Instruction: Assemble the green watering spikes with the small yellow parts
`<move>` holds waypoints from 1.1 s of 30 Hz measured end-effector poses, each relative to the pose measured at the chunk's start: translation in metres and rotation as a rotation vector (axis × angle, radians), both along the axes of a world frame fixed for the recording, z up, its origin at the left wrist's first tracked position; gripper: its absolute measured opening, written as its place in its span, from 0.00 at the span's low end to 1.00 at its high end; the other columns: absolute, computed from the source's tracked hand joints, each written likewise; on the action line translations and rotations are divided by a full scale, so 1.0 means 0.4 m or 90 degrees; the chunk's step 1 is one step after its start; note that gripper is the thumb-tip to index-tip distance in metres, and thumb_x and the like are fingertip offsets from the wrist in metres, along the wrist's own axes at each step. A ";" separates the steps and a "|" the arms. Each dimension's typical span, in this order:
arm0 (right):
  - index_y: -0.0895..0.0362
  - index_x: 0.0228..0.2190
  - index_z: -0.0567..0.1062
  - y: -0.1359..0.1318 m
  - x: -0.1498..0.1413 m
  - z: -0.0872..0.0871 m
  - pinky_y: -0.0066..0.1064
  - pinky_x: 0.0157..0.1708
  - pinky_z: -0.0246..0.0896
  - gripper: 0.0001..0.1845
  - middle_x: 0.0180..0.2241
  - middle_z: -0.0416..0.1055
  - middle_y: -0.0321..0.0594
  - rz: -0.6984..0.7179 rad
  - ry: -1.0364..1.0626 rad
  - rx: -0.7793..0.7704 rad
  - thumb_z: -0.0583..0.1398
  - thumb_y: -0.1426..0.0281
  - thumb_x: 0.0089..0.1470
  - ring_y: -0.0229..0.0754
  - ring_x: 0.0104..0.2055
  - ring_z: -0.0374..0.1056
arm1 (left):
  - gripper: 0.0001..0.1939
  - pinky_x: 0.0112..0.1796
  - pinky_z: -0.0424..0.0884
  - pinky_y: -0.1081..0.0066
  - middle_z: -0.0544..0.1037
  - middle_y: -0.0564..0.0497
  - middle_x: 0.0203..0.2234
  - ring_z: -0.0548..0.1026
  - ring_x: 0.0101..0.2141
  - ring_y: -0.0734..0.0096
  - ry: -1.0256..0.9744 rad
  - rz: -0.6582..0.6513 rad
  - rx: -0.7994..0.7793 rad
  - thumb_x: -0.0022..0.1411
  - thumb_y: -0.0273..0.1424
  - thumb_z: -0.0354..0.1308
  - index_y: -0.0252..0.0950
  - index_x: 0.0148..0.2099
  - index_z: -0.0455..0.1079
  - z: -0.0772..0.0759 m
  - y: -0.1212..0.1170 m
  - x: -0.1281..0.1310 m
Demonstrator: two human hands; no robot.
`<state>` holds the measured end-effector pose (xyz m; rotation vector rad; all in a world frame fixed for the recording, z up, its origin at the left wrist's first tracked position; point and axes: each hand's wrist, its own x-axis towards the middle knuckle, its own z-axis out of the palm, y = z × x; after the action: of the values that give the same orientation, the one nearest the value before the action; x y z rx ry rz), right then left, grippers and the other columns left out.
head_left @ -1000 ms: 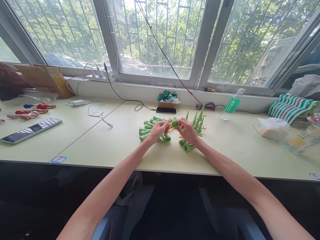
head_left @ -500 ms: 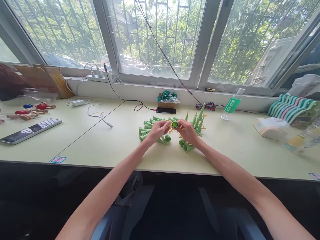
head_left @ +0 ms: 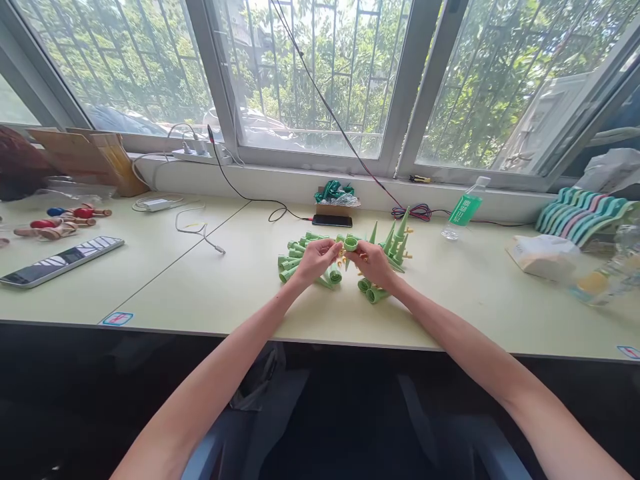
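My right hand is closed round a green plastic cone, its round open end facing up and its tip pointing down. Close beside it, the fingers of my left hand are pinched together; whatever they hold is too small to make out. Several green cones lie on their sides around my left hand. Small yellow pieces show between the two hands, partly hidden. To the right, several cones stand point up with yellow pieces sticking out. Two more cones lie below my right hand.
A black phone lies behind the cones, before a small box with green wrapping. A water bottle and a tissue pack stand to the right. Cables, a tablet-like device and wooden toys lie left.
The cone in my right hand has tipped: its open end faced me and now faces upward, with the tip below. My left hand has hardly moved.
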<state>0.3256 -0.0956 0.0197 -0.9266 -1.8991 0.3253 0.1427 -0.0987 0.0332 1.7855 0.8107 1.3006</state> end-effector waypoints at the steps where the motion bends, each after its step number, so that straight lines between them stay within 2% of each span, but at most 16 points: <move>1: 0.55 0.23 0.66 -0.001 -0.001 0.000 0.31 0.28 0.62 0.24 0.22 0.66 0.35 0.001 0.002 -0.004 0.58 0.49 0.58 0.37 0.24 0.60 | 0.23 0.23 0.55 0.73 0.66 0.54 0.17 0.62 0.20 0.76 -0.001 0.006 0.003 0.61 0.49 0.59 0.35 0.25 0.67 0.002 -0.002 0.002; 9: 0.55 0.28 0.70 -0.003 -0.004 -0.001 0.30 0.30 0.64 0.20 0.25 0.68 0.35 -0.003 0.042 -0.008 0.58 0.51 0.59 0.37 0.27 0.62 | 0.27 0.22 0.58 0.73 0.66 0.54 0.17 0.63 0.19 0.77 -0.034 0.027 0.007 0.63 0.52 0.56 0.35 0.23 0.64 0.002 -0.001 0.010; 17: 0.54 0.38 0.78 -0.001 0.007 0.004 0.31 0.30 0.64 0.17 0.34 0.73 0.42 -0.002 0.002 0.077 0.56 0.55 0.63 0.39 0.29 0.66 | 0.33 0.20 0.54 0.73 0.62 0.53 0.12 0.58 0.15 0.79 0.005 0.007 -0.050 0.64 0.55 0.51 0.34 0.17 0.61 -0.002 0.005 0.007; 23: 0.52 0.42 0.79 0.000 0.009 0.001 0.31 0.32 0.64 0.14 0.35 0.73 0.42 -0.005 -0.034 0.103 0.55 0.61 0.64 0.39 0.31 0.67 | 0.33 0.19 0.53 0.74 0.62 0.53 0.13 0.57 0.15 0.80 0.007 -0.022 -0.094 0.63 0.55 0.53 0.34 0.17 0.63 -0.005 0.006 0.005; 33: 0.51 0.44 0.79 0.005 0.014 -0.005 0.29 0.30 0.64 0.13 0.36 0.73 0.41 -0.003 -0.028 0.109 0.56 0.68 0.61 0.39 0.31 0.68 | 0.29 0.19 0.54 0.74 0.67 0.51 0.17 0.60 0.17 0.80 -0.011 -0.040 -0.121 0.58 0.54 0.59 0.33 0.22 0.70 -0.005 0.009 0.003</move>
<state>0.3314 -0.0936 0.0179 -0.8287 -1.9310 0.1376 0.1437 -0.0950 0.0312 1.6347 0.8331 1.1576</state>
